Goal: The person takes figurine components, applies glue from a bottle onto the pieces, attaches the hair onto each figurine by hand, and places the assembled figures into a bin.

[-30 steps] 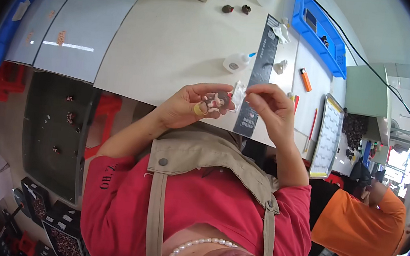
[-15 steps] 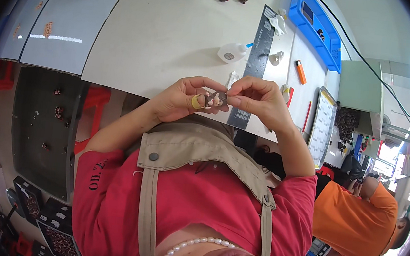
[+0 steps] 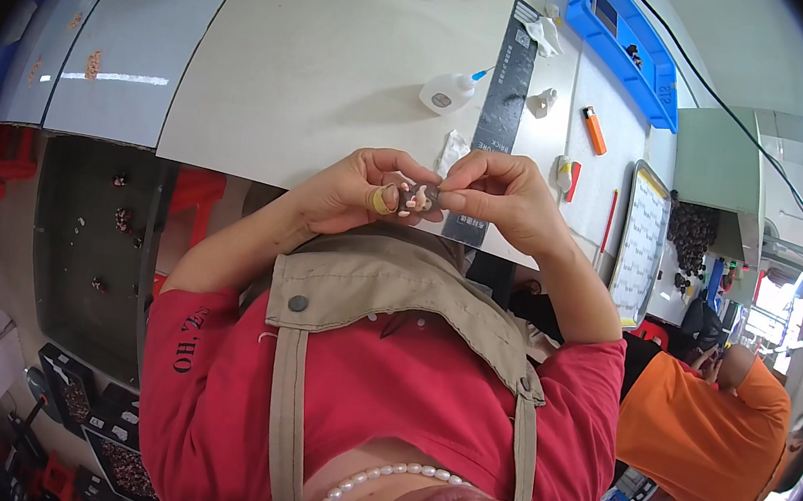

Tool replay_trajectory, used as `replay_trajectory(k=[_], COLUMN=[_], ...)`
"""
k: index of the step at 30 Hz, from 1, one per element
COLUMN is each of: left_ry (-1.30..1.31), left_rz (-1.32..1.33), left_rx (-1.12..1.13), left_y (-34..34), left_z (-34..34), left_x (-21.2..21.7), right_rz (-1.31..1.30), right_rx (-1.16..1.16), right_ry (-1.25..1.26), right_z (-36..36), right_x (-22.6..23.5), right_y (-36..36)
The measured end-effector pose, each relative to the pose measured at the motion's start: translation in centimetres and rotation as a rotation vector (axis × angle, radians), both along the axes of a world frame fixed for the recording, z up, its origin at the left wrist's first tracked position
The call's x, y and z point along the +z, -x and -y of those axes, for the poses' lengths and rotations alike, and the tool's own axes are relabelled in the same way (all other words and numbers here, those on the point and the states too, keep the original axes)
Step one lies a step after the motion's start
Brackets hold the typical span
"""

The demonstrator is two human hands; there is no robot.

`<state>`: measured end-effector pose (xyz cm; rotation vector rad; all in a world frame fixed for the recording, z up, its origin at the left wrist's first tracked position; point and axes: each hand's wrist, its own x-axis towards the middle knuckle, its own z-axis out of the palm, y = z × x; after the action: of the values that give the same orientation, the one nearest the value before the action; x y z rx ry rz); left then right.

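Observation:
Just over the table's near edge, my left hand (image 3: 366, 191) is closed around a small dark brown figurine (image 3: 415, 199) with pale pink parts on it. A yellow band wraps one finger of that hand. My right hand (image 3: 497, 200) meets the figurine from the other side, thumb and forefinger pinched at its right end. Whether a tiny piece sits in that pinch is hidden. Beyond my hands lie a crumpled white tissue (image 3: 453, 152) and a white squeeze bottle (image 3: 448, 93) with a blue needle tip.
A dark printed strip (image 3: 505, 105) runs across the table. To its right are an orange lighter (image 3: 594, 131), a red pencil (image 3: 610, 219), a blue tray (image 3: 628, 54) and a metal tray (image 3: 641, 246). A grey bin (image 3: 89, 247) stands at left. A person in orange (image 3: 701, 429) sits at right.
The view has shifted slightly, so the table things appear a little displaced. Both hands keep their hold at the figurine, with hardly any movement of the fingers.

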<state>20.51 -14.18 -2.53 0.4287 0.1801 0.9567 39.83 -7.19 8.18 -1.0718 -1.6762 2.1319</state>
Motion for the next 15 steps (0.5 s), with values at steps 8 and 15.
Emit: replay_trajectory(k=[8,15], left_ry=[-0.052,-0.055], left_rz=[0.051,0.0], left_rx=[-0.037,-0.038], left_y=[-0.49,-0.54], left_z=[-0.14,0.09], left_x=[-0.09,0.31], right_rz=[-0.029,-0.03], right_rx=[-0.029,-0.038], right_ry=[0.04,0.038], right_z=[0.58,0.87], right_x=[0.06,-0.17], right_y=[-0.83,-1.04])
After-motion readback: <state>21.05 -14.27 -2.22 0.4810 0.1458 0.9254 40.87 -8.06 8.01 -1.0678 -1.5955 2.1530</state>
